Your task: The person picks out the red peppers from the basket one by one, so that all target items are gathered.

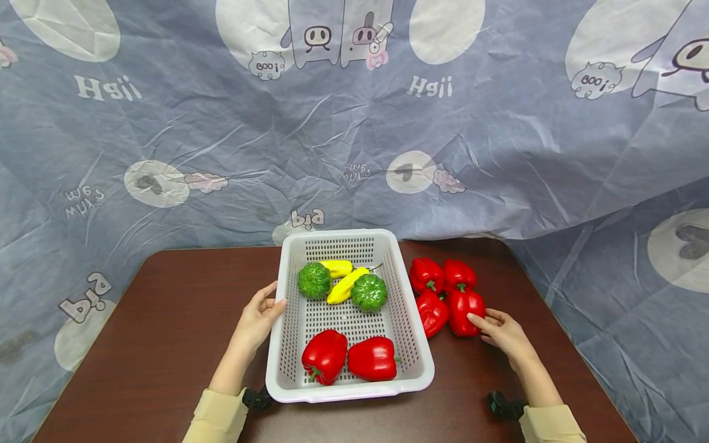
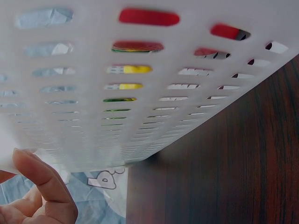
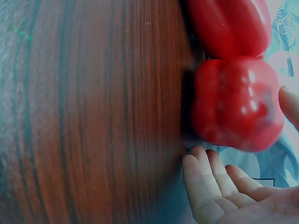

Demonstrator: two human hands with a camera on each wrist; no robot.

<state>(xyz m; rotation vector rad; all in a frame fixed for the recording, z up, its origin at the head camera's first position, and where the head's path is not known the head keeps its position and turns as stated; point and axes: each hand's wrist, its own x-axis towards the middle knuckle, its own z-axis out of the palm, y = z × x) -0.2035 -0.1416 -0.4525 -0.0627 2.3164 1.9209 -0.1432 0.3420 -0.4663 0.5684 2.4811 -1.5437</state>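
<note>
Facing the nearest red pepper with the right hand, the closer grip; finding it on the surface just left of the palm, outside the white basket, pointing its long axis away, stem at the far end. Spreading thumb and fingers about its right side, leaving contact uncertain. Angling inward from the near right. Pinching the basket's rim with the left hand.

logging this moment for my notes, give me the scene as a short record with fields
container: white perforated basket on a dark brown table
far half: two green vegetables, two yellow vegetables
near end: two red peppers
outside: four loose peppers, red, right of basket
left hand: grips the basket's left rim
right hand: at the front-right loose pepper, fingers nearly straight
backdrop: wrinkled blue-grey printed cloth
</note>
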